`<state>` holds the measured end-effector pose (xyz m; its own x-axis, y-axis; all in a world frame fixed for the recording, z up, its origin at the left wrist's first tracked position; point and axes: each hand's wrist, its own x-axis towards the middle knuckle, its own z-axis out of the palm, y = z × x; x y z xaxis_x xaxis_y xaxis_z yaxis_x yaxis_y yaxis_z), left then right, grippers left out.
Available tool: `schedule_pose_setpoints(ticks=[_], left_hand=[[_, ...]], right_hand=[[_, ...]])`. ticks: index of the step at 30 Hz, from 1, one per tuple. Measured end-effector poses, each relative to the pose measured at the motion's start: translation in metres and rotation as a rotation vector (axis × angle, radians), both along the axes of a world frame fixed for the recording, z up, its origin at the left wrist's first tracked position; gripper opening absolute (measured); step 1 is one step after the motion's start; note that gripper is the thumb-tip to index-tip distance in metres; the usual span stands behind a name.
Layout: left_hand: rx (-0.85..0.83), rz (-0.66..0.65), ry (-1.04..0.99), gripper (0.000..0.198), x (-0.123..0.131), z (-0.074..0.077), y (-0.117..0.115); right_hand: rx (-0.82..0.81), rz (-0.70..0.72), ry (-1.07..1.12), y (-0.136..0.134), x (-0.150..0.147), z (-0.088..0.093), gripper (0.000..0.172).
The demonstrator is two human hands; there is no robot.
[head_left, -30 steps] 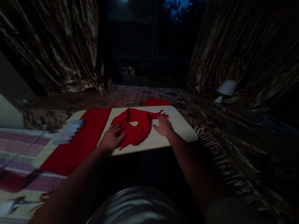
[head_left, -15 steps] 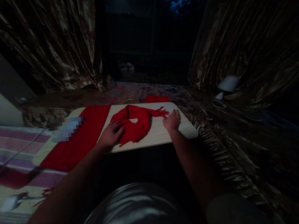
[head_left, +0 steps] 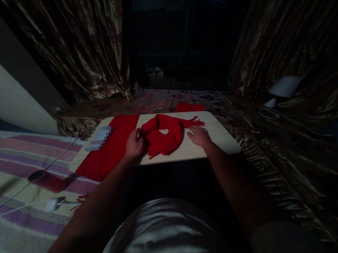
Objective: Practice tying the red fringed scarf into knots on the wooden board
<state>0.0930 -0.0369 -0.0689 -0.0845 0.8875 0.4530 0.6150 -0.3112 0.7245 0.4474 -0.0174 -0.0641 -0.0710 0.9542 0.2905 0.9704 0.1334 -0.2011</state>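
Observation:
A red fringed scarf point(head_left: 164, 136) lies bunched in a loop on a pale wooden board point(head_left: 216, 138). My left hand point(head_left: 135, 144) rests at the loop's left edge, fingers curled against the cloth. Just right of the loop, my right hand point(head_left: 199, 135) lies flat on the board with its fingers stretched toward the fringe. A wider flat stretch of red cloth point(head_left: 112, 146) covers the board's left part and hangs off its near edge.
A blurred pale object point(head_left: 98, 133) lies on the board's left end. A dark red cup-like thing point(head_left: 46, 180), a small white device point(head_left: 50, 205) and cables lie on the striped blanket at left. Shiny curtains hang both sides; a white lamp point(head_left: 283, 88) stands at right.
The view has shifted, so the board sits further right in frame. My right hand went out toward the fringe and has come back beside the loop. My left hand has curled at the scarf's left edge.

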Motion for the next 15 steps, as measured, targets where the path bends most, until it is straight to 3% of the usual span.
schedule_pose_setpoints(ticks=[3, 5, 9, 15], left_hand=[[-0.069, 0.209, -0.131, 0.049, -0.004, 0.0, 0.001], [-0.122, 0.257, -0.171, 0.051, -0.005, 0.003, 0.0], [-0.145, 0.248, -0.162, 0.052, -0.003, 0.012, -0.005], [-0.223, 0.188, -0.084, 0.043, -0.001, 0.011, -0.006]], right_hand=[[0.052, -0.051, 0.003, -0.002, -0.001, 0.001, 0.055], [0.137, -0.104, 0.013, -0.004, -0.002, 0.002, 0.063], [0.23, -0.185, 0.029, -0.007, -0.003, 0.004, 0.068], [0.181, -0.146, 0.028, -0.006, -0.001, 0.003, 0.053]])
